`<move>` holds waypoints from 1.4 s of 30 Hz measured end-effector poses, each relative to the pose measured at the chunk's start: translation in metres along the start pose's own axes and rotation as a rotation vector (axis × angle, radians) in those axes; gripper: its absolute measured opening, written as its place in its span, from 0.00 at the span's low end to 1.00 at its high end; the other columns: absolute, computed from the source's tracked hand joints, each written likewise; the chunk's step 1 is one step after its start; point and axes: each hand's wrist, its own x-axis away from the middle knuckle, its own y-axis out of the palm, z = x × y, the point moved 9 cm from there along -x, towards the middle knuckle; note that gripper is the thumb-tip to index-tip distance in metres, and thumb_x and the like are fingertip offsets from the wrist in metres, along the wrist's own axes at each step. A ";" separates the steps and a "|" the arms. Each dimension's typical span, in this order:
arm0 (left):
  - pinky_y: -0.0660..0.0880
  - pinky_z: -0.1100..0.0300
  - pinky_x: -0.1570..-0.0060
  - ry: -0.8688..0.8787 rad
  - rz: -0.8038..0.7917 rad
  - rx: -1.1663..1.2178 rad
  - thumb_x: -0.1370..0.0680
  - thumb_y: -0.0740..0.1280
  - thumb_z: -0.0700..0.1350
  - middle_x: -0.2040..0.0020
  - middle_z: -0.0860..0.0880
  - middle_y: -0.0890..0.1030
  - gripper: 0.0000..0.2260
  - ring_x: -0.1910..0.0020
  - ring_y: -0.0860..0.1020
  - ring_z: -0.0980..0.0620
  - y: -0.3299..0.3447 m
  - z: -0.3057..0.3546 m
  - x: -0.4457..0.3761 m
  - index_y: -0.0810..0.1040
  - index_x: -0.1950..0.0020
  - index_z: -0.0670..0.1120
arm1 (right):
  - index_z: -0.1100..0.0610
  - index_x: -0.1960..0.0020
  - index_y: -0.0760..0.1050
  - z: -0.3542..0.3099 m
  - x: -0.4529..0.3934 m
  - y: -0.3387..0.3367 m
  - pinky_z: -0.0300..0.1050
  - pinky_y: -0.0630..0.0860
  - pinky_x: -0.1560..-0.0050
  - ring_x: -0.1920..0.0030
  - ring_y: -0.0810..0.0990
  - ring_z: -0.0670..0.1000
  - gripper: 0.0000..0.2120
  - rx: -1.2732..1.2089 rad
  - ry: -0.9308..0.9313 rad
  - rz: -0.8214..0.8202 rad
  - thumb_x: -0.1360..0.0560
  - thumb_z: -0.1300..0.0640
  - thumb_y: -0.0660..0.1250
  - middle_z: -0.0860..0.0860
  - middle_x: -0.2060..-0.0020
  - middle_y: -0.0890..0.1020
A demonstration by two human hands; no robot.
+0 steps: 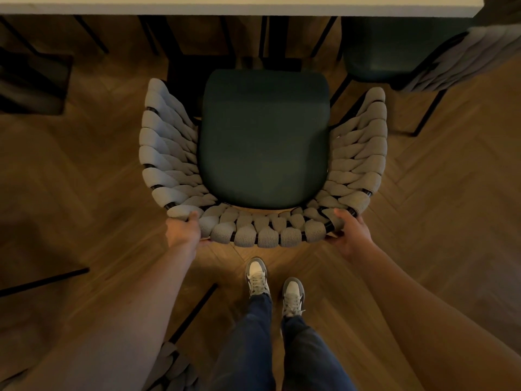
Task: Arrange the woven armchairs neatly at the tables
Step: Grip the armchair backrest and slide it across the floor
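Note:
A woven armchair with thick grey braided back and a dark green seat cushion stands right below me, facing a white table along the top edge. My left hand grips the left rear corner of the woven backrest, thumb over the top. At the right rear corner my right hand grips the backrest the same way. The front of the seat lies short of the table's edge.
A second woven armchair is tucked at the table on the right. Part of a third one shows at the bottom left behind me. Dark table legs and a base stand on the herringbone wood floor. My feet are just behind the chair.

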 end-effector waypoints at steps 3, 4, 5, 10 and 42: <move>0.81 0.54 0.70 -0.024 -0.036 0.025 0.19 0.67 0.47 0.30 0.40 0.72 0.25 0.39 0.78 0.37 0.002 0.002 0.000 0.63 0.25 0.48 | 0.53 0.30 0.68 -0.002 -0.001 0.002 0.58 0.79 0.56 0.52 0.80 0.55 0.21 0.010 0.001 0.020 0.21 0.63 0.66 0.53 0.48 0.79; 0.81 0.54 0.70 -0.032 -0.047 0.033 0.20 0.67 0.47 0.30 0.40 0.72 0.25 0.39 0.78 0.37 0.003 0.002 0.000 0.63 0.25 0.48 | 0.53 0.30 0.68 -0.003 -0.002 0.002 0.59 0.79 0.52 0.52 0.80 0.55 0.22 0.006 0.002 0.020 0.21 0.63 0.66 0.53 0.49 0.79; 0.81 0.55 0.70 -0.036 -0.056 0.033 0.20 0.67 0.47 0.30 0.39 0.72 0.25 0.40 0.78 0.37 0.003 0.003 0.001 0.63 0.25 0.48 | 0.53 0.30 0.68 -0.004 -0.004 0.001 0.61 0.79 0.47 0.52 0.80 0.56 0.21 0.000 0.003 0.019 0.21 0.63 0.66 0.53 0.49 0.79; 0.81 0.53 0.65 -0.018 -0.120 0.030 0.19 0.67 0.48 0.31 0.40 0.73 0.26 0.42 0.79 0.39 0.003 0.007 0.012 0.62 0.24 0.46 | 0.53 0.35 0.70 -0.007 -0.007 -0.005 0.66 0.79 0.45 0.50 0.82 0.58 0.18 0.096 -0.016 -0.018 0.23 0.60 0.70 0.56 0.45 0.80; 0.77 0.55 0.61 -0.349 -0.141 0.799 0.16 0.59 0.51 0.62 0.46 0.83 0.11 0.63 0.81 0.49 -0.124 -0.426 0.251 0.75 0.46 0.45 | 0.52 0.44 0.75 0.376 0.203 -0.004 0.49 0.78 0.49 0.50 0.81 0.51 0.06 1.604 -0.091 -0.781 0.17 0.52 0.61 0.53 0.49 0.81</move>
